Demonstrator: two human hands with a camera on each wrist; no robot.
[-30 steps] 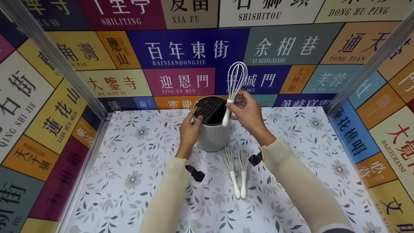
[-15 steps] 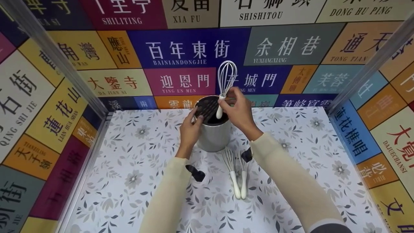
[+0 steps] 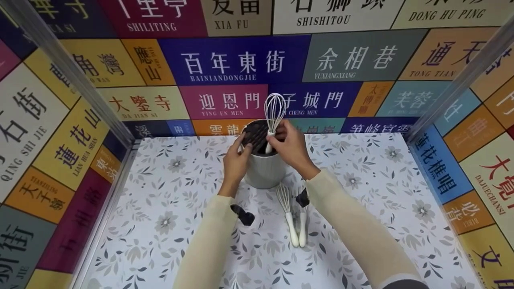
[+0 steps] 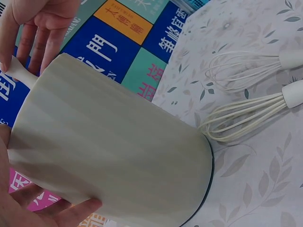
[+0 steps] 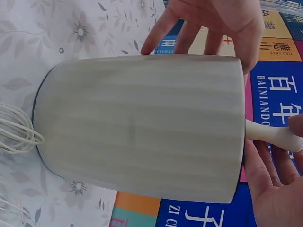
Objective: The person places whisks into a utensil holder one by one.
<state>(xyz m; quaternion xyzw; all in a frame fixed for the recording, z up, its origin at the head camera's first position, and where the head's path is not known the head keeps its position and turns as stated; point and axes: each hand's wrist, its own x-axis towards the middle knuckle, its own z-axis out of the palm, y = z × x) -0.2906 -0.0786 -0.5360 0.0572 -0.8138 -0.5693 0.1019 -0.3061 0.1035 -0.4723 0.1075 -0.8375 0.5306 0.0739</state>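
A pale grey ribbed utensil holder (image 3: 264, 172) stands upright at the back of the table, its black top partly slatted. My left hand (image 3: 235, 162) grips its left side, thumb at the rim and fingers spread along the wall, as the right wrist view shows. Between thumb and fingers, my right hand (image 3: 294, 147) pinches a white balloon whisk (image 3: 275, 110) near the top of its handle. The whisk is nearly upright, wires up; its handle end (image 3: 268, 149) dips in at the holder's opening. The rest of the handle is hidden inside in the wrist views.
Two more white whisks, one (image 3: 292, 228) beside another (image 3: 302, 233), lie in front of the holder, wires toward it. My right wrist's black camera mount (image 3: 302, 198) hangs over one. A sign-printed back wall (image 3: 225, 60) rises close behind the flower-patterned tabletop (image 3: 160, 249).
My right hand has carried the whisk leftward over the holder, then lowered it so the handle end enters the opening. My left hand has stayed on the holder.
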